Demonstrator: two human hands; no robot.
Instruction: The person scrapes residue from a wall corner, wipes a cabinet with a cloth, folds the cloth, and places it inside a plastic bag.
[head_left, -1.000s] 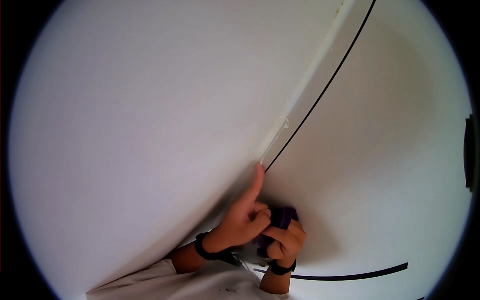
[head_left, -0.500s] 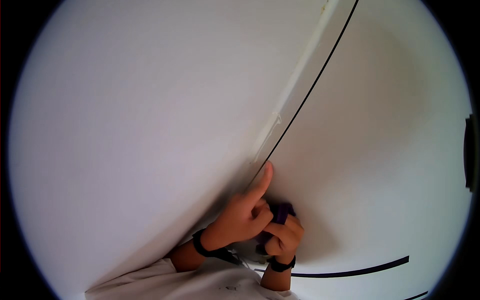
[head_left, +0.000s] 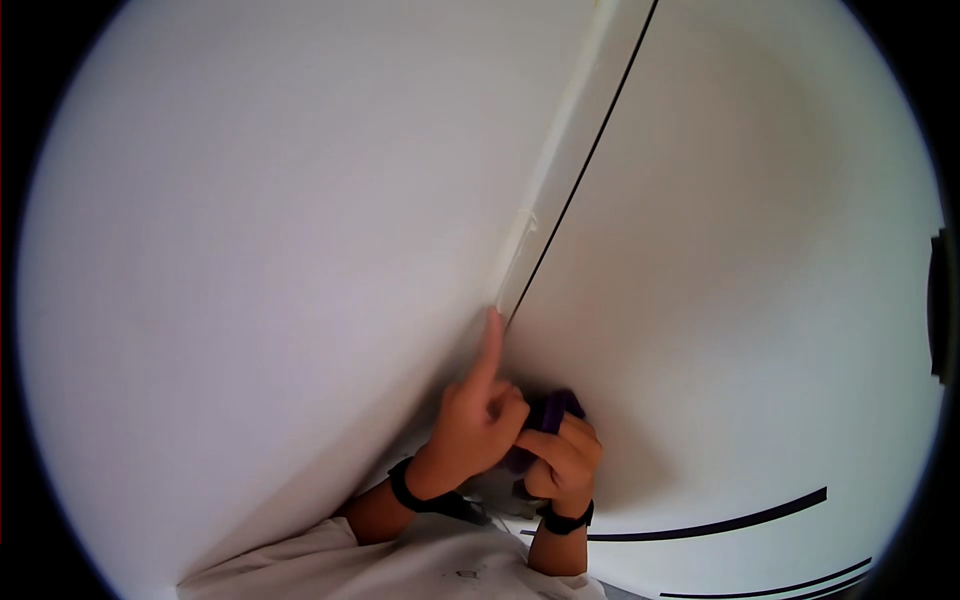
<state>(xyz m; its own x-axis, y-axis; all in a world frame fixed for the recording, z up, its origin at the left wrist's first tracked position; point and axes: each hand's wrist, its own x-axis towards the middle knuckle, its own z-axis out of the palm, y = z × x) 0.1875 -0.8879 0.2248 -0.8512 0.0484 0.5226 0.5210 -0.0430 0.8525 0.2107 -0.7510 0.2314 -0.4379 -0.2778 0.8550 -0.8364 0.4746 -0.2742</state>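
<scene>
My left hand (head_left: 472, 425) stretches its index finger upward, and the fingertip touches the lower end of a whitish bead (head_left: 513, 262) in the corner seam. The other fingers are curled, and nothing can be made out in them. Close beside it, at the lower right, my right hand (head_left: 568, 462) is closed on a dark purple item (head_left: 556, 410), which looks soft and bunched. Part of that item is hidden behind the fingers. A thin black line (head_left: 581, 180) runs down alongside the bead and ends near the left fingertip.
A broad white surface (head_left: 270, 250) lies to the left of the seam and another (head_left: 720, 300) to the right. Dark curved strips (head_left: 740, 518) cross the lower right. A black object (head_left: 938, 305) stands at the right edge. A greyish-white garment (head_left: 400, 565) fills the bottom.
The view has shifted, so seam and black line appear further left. My left index fingertip moved from the bead onto the black line, then back to the bead. The right hand keeps its hold.
</scene>
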